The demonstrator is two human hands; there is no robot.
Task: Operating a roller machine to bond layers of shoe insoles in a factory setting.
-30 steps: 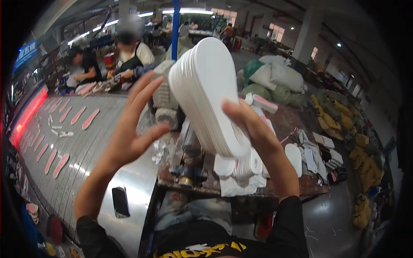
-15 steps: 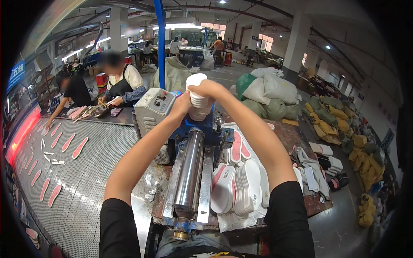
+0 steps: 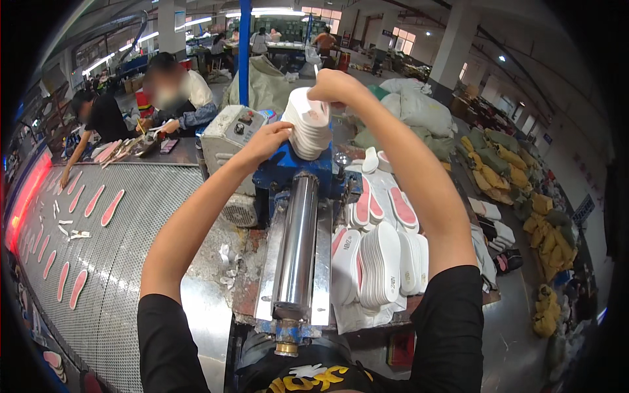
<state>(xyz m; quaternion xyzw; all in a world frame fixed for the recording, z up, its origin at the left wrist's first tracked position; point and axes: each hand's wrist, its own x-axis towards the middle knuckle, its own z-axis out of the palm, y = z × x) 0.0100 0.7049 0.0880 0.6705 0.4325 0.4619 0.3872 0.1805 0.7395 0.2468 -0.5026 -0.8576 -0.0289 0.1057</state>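
A conveyor (image 3: 131,275), roller machine (image 3: 296,249) (stacked insoles (image 3: 307,134) at its far end) and sacks (image 3: 426,119) mark a factory.

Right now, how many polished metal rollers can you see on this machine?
1: the polished roller lies lengthwise, nearer you than the white insole stack beside your left hand. Others could be hidden underneath.

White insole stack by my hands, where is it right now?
In the head view, the white insole stack stands above centre, on the blue machine housing beyond the metal roller, left hand at its left edge, right hand at its upper right.
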